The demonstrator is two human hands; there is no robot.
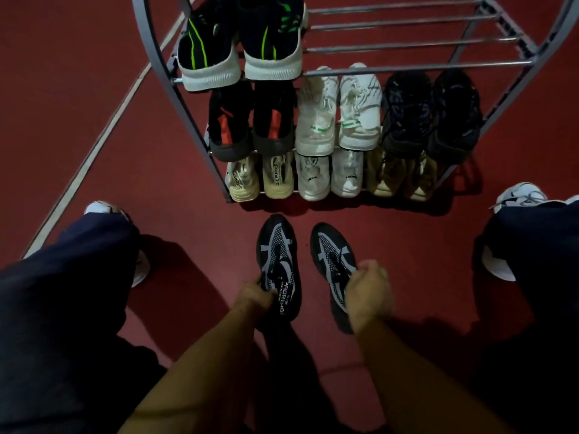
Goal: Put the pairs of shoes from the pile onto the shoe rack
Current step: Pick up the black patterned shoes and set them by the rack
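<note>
I see the shoe rack (175, 98) straight ahead on the red floor (78, 120), its two lower shelves full and one black-and-green pair (241, 42) on the left of the upper shelf. Just before it on the floor sit two black shoes with grey trim; my left hand (253, 297) grips the left shoe (277, 264) and my right hand (369, 291) grips the right shoe (332, 261), both near the heel

A grey metal shoe rack (200, 133) stands on the dark red floor (78, 98), its two lower shelves each filled with three pairs, one black-and-green pair (241, 42) on top at the left.
</note>
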